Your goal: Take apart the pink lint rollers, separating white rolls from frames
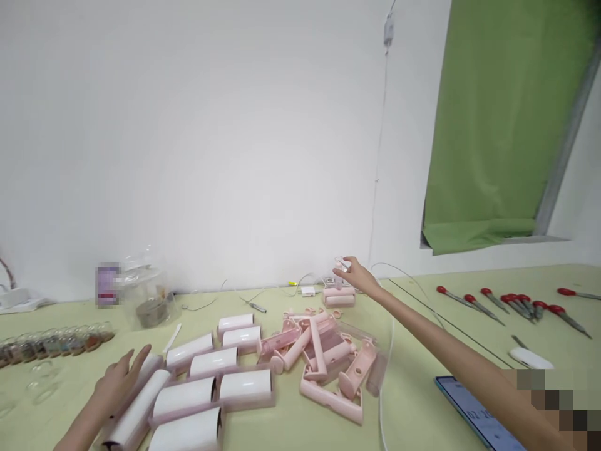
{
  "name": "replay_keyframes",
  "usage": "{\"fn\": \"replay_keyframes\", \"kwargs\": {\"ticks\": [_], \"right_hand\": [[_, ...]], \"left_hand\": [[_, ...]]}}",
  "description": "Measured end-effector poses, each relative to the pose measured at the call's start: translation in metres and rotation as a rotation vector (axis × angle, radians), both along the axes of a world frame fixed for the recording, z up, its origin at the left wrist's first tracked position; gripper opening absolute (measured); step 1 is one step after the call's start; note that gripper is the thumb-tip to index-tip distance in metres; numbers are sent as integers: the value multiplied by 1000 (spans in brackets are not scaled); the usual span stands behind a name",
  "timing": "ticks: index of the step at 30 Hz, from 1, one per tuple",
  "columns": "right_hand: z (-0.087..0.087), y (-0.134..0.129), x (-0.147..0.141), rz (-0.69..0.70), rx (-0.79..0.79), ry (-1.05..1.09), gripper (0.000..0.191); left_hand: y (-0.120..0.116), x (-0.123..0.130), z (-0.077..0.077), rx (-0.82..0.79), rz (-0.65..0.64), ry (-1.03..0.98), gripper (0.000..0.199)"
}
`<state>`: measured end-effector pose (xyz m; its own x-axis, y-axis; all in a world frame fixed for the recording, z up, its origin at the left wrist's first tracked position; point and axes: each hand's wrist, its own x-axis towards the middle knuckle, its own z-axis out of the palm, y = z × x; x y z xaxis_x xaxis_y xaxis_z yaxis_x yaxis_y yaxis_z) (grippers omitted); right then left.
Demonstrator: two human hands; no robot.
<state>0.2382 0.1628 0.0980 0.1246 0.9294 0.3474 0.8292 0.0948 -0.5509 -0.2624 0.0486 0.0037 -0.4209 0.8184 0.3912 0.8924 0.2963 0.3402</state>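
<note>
Across the front left of the table lie several white paper rolls (184,399) in clear-pink plastic covers. My left hand (117,379) rests over the rolls at the left end, touching one with its fingers stretched and apart. At the back of the table, my right hand (355,274) is closed in a pinch on a small pale piece with a loop (340,264), too small to make out fully. Just below that hand sit pink roller parts (339,297). A heap of pink plastic roller handles (318,346) lies in the middle, some with looped ends and clear covers.
Several red-handled pointed tools (519,304) lie at the right. A phone (474,413) and a white oval gadget (530,357) lie near my right forearm. A white cable (381,401) crosses the table. Small jars (56,341) and a clear bucket (149,300) stand at the left.
</note>
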Motion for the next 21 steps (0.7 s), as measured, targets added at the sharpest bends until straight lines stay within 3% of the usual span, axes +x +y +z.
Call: {"fn": "replay_keyframes", "kwargs": {"ticks": [2, 4, 7, 10, 13, 16, 17, 19, 21], "right_hand": [[-5, 26, -2, -28, -51, -4, 31], [-14, 39, -6, -35, -84, -3, 27], [-24, 40, -10, -9, -65, 7, 24], [-18, 27, -12, 66, 35, 26, 25], [-4, -6, -17, 224, 153, 46, 26], [0, -61, -29, 440, 180, 53, 27], [-2, -83, -35, 532, 162, 57, 25], [-15, -125, -50, 847, 109, 138, 17], [-35, -160, -63, 1000, 42, 184, 18]], "left_hand": [[-9, 13, 8, 33, -20, 37, 47], [-23, 37, 17, 168, -37, 29, 59], [-46, 84, 26, 301, -303, -143, 49], [-62, 133, 22, 185, -585, -318, 41], [-66, 178, 12, 152, -771, -571, 46], [-63, 211, 9, 156, -880, -718, 52], [-62, 219, 11, 139, -897, -695, 56], [-61, 229, 16, 68, -961, -594, 64], [-61, 234, 20, -18, -1124, -491, 65]]}}
